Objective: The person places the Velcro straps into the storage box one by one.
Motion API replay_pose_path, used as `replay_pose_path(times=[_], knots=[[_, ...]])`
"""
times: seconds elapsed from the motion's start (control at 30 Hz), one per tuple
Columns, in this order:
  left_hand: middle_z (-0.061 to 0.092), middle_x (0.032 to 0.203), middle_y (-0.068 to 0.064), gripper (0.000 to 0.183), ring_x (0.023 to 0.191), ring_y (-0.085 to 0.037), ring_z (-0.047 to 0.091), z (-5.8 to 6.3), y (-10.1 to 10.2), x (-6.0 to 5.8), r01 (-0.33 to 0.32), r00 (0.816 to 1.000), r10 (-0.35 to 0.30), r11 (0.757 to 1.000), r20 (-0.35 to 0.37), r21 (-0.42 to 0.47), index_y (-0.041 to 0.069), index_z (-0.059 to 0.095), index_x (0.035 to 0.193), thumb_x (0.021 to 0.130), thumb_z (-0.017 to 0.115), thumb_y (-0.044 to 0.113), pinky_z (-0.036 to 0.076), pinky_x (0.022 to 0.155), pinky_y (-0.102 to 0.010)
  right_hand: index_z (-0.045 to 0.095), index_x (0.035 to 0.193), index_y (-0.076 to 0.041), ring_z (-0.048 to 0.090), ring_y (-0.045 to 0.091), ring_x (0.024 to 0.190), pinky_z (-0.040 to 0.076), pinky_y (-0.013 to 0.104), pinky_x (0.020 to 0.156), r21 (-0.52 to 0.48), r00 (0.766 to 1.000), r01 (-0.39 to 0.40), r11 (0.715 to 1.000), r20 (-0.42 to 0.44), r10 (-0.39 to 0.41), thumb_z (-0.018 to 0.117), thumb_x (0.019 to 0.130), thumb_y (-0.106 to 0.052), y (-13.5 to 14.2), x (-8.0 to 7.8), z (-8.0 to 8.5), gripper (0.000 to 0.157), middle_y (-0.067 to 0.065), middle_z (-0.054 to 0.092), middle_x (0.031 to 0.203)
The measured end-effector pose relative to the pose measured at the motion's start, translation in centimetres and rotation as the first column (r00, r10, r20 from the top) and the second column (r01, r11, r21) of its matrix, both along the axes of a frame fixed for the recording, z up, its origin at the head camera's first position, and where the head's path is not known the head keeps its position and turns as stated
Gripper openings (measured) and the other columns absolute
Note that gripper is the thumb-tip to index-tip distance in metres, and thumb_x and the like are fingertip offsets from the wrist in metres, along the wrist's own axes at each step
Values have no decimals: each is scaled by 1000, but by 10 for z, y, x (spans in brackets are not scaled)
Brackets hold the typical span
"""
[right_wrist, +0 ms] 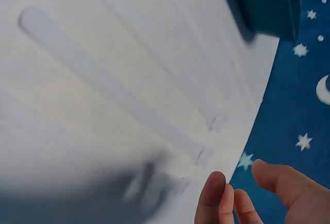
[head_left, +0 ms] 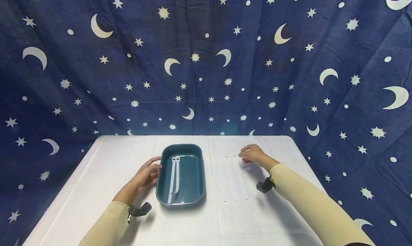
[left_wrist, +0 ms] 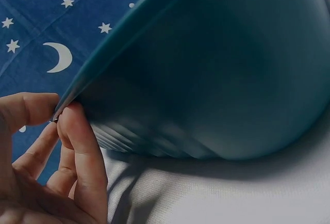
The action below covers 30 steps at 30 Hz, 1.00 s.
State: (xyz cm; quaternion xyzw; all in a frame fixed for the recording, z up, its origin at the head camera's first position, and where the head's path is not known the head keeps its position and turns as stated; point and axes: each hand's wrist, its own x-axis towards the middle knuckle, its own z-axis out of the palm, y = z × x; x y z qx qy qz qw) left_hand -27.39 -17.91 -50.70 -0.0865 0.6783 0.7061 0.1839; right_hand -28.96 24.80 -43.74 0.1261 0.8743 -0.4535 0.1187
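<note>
Teal bin (head_left: pixel 192 180), left hand (head_left: pixel 147 174) pinching rim (head_left: pixel 181 144), gap before strips (right_wrist: pixel 111 84)

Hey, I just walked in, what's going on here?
Someone is working at a white-covered table with bare hands. Their left hand pinches the rim of a teal bin, which has white straps inside. Their right hand is near the far ends of several pale strips laid out beside the bin, thumb and fingers apart, holding nothing that I can see.
</note>
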Motion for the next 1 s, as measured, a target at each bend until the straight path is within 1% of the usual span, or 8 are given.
replay_pose_path(times=[0.23,0.37,0.47,0.57,0.63,0.77,0.9,1.0], knots=[[64,111,-7,60,87,-13,66,0,0,0,4,1000,-4,1000,-10,3,16,35,150,94,56,16,56,75,-28,60,114,10,63,11,67,56,29,71,35,999,17,999,33,-18,72,84,-11,23,3,-16,38,11,66,89],[63,111,-7,60,87,-13,66,0,1,0,-1,1000,1,1000,-14,-7,16,35,150,93,56,17,56,76,-28,60,115,11,64,10,64,57,27,69,68,998,39,997,42,-42,75,80,-10,27,6,-24,43,15,67,91],[63,110,-7,61,85,-12,66,-1,1,0,-11,1000,11,1000,-11,1,17,35,150,93,56,16,56,75,-28,63,109,10,62,9,59,54,23,62,128,998,44,991,39,-49,76,77,-10,26,9,-30,39,12,68,83],[63,110,-7,62,85,-13,66,-2,1,0,-16,1000,16,1000,-8,13,17,35,150,92,57,16,56,75,-27,65,103,8,59,12,59,50,23,59,218,999,22,976,21,-27,77,75,-12,24,14,-35,36,8,66,72],[62,110,-8,62,86,-13,66,-2,1,0,-14,1000,14,1000,-8,20,18,34,150,93,57,15,56,74,-27,66,100,7,59,15,61,47,25,57,264,1000,19,964,-9,-17,76,72,-12,22,18,-38,35,8,66,68],[61,112,-9,62,86,-14,66,-3,1,0,-12,1000,12,1000,-7,27,18,34,151,93,56,15,56,74,-27,67,99,7,59,21,69,48,29,58,305,997,51,951,-64,-32,77,71,-10,17,24,-44,35,13,66,79],[60,115,-10,62,87,-14,66,-2,1,0,-15,1000,15,1000,-7,19,19,34,151,93,56,16,56,74,-27,67,100,6,59,25,75,49,30,58,307,994,87,948,-91,-62,77,70,-5,14,25,-47,34,18,65,93],[59,117,-11,62,89,-15,66,-2,1,-1,-17,1000,17,1000,-4,14,19,33,151,93,56,16,56,75,-28,66,100,6,59,25,76,49,29,58,301,993,99,948,-98,-73,76,69,-3,14,23,-50,33,19,65,95]])
